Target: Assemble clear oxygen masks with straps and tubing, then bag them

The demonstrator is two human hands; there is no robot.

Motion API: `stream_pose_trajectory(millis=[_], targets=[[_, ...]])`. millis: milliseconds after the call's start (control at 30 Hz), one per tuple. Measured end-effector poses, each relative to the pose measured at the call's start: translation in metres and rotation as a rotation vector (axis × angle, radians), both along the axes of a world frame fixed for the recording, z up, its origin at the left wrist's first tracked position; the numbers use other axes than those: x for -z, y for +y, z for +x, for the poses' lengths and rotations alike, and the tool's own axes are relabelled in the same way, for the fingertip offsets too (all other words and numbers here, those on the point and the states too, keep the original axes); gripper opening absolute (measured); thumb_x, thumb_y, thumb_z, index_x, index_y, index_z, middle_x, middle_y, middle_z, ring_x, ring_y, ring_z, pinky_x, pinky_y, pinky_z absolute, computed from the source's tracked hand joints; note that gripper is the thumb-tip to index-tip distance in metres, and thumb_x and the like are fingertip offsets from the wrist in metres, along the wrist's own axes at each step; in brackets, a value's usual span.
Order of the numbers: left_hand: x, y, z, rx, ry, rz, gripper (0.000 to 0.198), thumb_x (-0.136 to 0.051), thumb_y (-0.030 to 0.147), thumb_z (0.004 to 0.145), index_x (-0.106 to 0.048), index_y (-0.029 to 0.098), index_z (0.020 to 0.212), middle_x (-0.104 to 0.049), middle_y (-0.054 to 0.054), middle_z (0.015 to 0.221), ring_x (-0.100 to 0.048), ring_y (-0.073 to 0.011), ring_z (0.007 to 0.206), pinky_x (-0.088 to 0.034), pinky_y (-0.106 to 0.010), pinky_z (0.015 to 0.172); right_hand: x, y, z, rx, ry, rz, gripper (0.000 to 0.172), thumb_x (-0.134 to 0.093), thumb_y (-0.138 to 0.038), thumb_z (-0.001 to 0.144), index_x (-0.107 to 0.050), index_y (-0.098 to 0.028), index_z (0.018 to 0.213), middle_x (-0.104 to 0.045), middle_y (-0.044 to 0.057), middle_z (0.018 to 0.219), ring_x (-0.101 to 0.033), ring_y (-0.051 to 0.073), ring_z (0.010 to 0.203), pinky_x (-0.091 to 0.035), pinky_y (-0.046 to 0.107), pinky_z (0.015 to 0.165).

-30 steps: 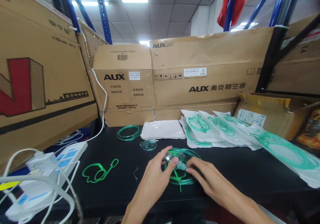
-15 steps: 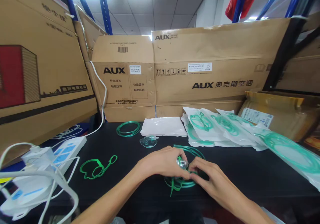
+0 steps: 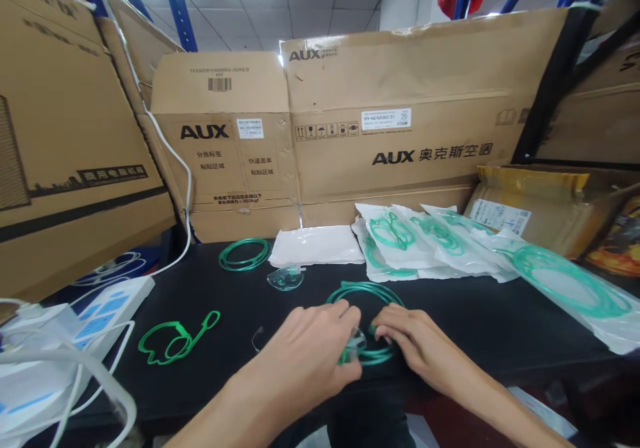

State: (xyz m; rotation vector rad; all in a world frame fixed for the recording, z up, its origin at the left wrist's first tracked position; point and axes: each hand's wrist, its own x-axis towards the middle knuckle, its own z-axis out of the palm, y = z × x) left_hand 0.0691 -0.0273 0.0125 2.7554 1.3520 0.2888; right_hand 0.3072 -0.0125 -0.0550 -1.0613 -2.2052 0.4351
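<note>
My left hand [image 3: 320, 341] is closed around a clear plastic mask [image 3: 357, 343] with green parts, mostly hidden by the fingers. To its right, my right hand [image 3: 415, 335] pinches a small green piece at its fingertips; whether it is the tubing's end I cannot tell. Beneath both hands, a coil of green tubing [image 3: 373, 289] lies on the black table. Left of my left hand is a small thin shiny piece [image 3: 257, 339]. Farther left lies a green elastic strap [image 3: 175, 341]. Another clear mask [image 3: 286, 278] rests beyond my left hand.
A second tubing coil [image 3: 245, 255] and a white packet [image 3: 317, 245] lie at the back. Bagged green tubing sets [image 3: 415, 241] are piled at the right. A power strip [image 3: 107, 311] with white cables is on the left. Cardboard boxes [image 3: 340, 168] wall the back.
My hands have drawn apart, with a gap now between the fingertips. The small shiny piece now shows left of my left hand. The camera view has shifted a little.
</note>
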Motion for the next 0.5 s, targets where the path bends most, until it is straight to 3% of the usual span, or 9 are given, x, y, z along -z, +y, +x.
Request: stream_pose_trajectory(millis=[100,200,333,400,500], targets=[[-0.004,-0.004,-0.015,-0.107,-0.081,-0.038,0.012,-0.063,0.036,0.087,-0.054,0.028,0.084,-0.066,0.003,0.087,-0.062,-0.0202,0.074,-0.038,-0.031,0.063,-0.003,0.001,0.004,0.049,-0.012,-0.011,0.032,-0.04,-0.027,0.107,-0.066,-0.022,0.088,-0.067,0.003,0.083,-0.062,0.019,0.08,-0.047,0.031,0.078],[0.0,0.006,-0.018,-0.119,-0.201,-0.102,0.013,-0.061,0.044,0.09,-0.059,0.031,0.094,-0.067,0.003,0.095,-0.064,-0.0208,0.081,-0.044,-0.031,0.073,-0.005,-0.003,-0.001,0.036,-0.016,-0.016,0.026,-0.049,-0.033,0.106,-0.071,-0.023,0.098,-0.068,0.004,0.092,-0.064,0.02,0.09,-0.049,0.032,0.086],[0.012,0.03,-0.005,-0.105,-0.297,-0.128,0.029,-0.058,0.053,0.093,-0.062,0.036,0.116,-0.069,0.002,0.111,-0.066,-0.0242,0.098,-0.047,-0.034,0.085,0.001,-0.019,-0.005,0.031,-0.109,-0.006,0.028,-0.053,-0.035,0.104,-0.072,-0.031,0.123,-0.066,0.007,0.127,-0.061,0.026,0.119,-0.048,0.04,0.105],[0.015,0.039,0.002,-0.123,-0.297,-0.092,0.035,-0.056,0.058,0.094,-0.062,0.036,0.121,-0.068,0.001,0.117,-0.065,-0.026,0.104,-0.048,-0.036,0.088,0.006,-0.033,0.001,0.089,-0.072,0.084,0.032,-0.058,-0.033,0.101,-0.069,-0.034,0.131,-0.061,0.006,0.141,-0.056,0.029,0.131,-0.044,0.044,0.114],[0.017,0.047,0.01,-0.097,-0.264,0.054,0.041,-0.056,0.057,0.096,-0.063,0.031,0.126,-0.063,-0.003,0.131,-0.061,-0.0282,0.118,-0.045,-0.041,0.1,0.013,-0.061,0.013,0.174,0.111,0.174,0.025,-0.061,-0.028,0.098,-0.077,-0.034,0.117,-0.07,0.007,0.126,-0.064,0.03,0.119,-0.053,0.04,0.105]])
